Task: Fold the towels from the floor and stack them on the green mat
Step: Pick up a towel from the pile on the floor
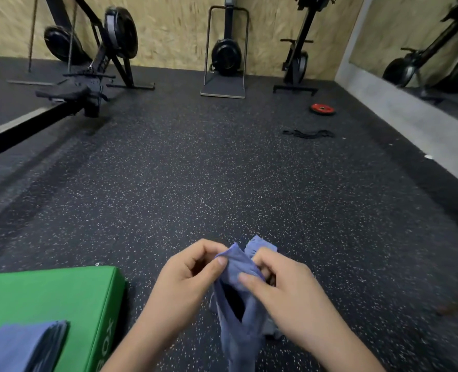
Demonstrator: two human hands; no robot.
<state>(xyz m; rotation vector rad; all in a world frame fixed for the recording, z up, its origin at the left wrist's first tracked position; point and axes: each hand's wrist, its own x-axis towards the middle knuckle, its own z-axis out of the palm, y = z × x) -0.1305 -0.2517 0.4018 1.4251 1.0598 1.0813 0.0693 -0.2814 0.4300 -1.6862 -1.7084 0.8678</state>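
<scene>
Pinching blue towel (245, 331) top, left hand (187, 277), right hand (284, 288), long axis hanging down

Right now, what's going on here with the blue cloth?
A person holds a blue towel up above the gym floor, the left hand and right hand each pinching its top edge. It hangs unfolded. A stack of folded towels already lies on the green mat to the left.

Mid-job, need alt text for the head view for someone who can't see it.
The left hand and right hand pinch a crumpled blue towel above the speckled floor. Folded towels sit stacked on the green mat at lower left. Exercise machines line the far wall.
</scene>
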